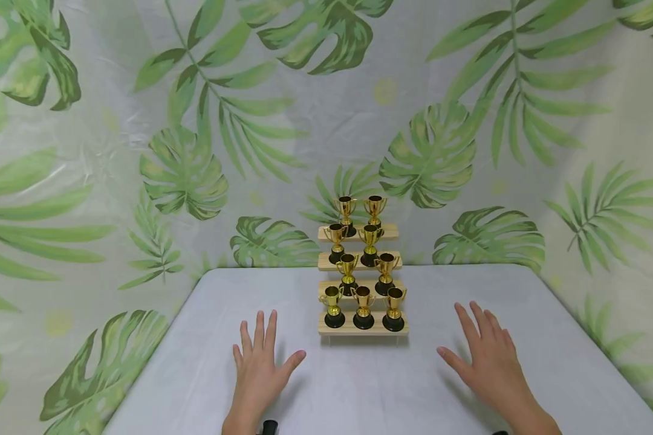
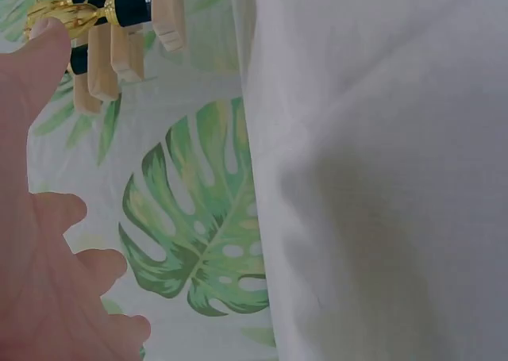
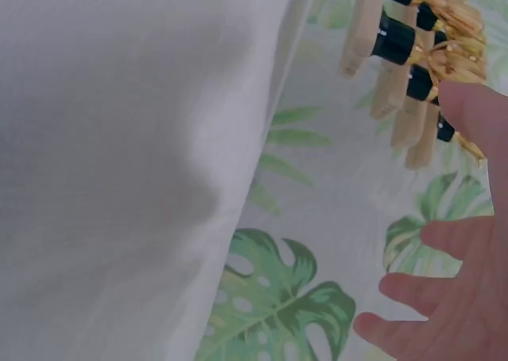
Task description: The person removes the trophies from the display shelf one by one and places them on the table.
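Note:
Several small gold trophies point(image 1: 363, 299) with two handles and black bases stand on a tiered wooden stand point(image 1: 332, 329) in the head view. Three of them are on the lowest shelf, and each of the three shelves above carries two. To the front left of the stand, my left hand point(image 1: 258, 368) hovers over the table with its fingers spread and nothing held. My right hand point(image 1: 490, 365) is in a similar pose at the front right, thumb pointing inward. Both wrist views show the trophies beyond my thumbs, partly covered by them.
A white cloth covers the table point(image 1: 359, 393), and the hands cast soft shadows on it. Behind and at both sides hangs a curtain point(image 1: 359, 121) printed with green leaves. The stand is near the table's back edge, on thin clear legs.

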A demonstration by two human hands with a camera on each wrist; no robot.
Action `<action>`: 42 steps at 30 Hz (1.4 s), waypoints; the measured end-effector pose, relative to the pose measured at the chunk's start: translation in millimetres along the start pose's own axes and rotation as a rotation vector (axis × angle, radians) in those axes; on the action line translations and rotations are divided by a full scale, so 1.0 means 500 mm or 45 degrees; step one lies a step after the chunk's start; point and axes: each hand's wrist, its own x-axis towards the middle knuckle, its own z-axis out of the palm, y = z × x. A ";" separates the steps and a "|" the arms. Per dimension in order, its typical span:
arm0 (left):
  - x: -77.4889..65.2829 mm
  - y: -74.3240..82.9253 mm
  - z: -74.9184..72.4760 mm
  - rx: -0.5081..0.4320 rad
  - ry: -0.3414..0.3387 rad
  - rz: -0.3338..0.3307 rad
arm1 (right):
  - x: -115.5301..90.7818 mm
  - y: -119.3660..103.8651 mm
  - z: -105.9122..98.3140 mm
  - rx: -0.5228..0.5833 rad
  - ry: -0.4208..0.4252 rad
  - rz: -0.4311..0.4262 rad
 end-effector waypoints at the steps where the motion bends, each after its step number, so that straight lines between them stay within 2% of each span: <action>1: 0.003 0.001 0.000 -0.012 0.007 0.000 | 0.002 0.000 -0.002 0.017 0.009 -0.002; 6: 0.009 0.009 -0.002 -0.083 0.022 -0.006 | 0.010 -0.006 -0.007 0.070 0.029 -0.024; 10: 0.011 0.021 -0.007 -0.194 0.034 0.003 | 0.019 -0.017 -0.018 0.082 0.055 -0.049; 15: 0.015 0.043 -0.019 -0.444 0.075 0.046 | 0.049 -0.041 -0.044 0.156 0.096 -0.084; 21: 0.029 0.069 -0.022 -0.730 0.052 0.052 | 0.090 -0.081 -0.066 0.281 0.127 -0.127; 26: 0.051 0.086 -0.010 -0.973 0.012 -0.060 | 0.114 -0.115 -0.064 0.351 0.141 -0.145; 34: 0.082 0.104 0.021 -1.362 -0.227 -0.331 | 0.148 -0.140 -0.050 0.425 0.107 -0.109; 37: 0.089 0.106 0.035 -1.410 -0.285 -0.388 | 0.154 -0.145 -0.038 0.463 0.068 -0.097; 42: 0.099 0.107 0.059 -1.465 -0.319 -0.399 | 0.160 -0.151 -0.022 0.501 0.011 -0.055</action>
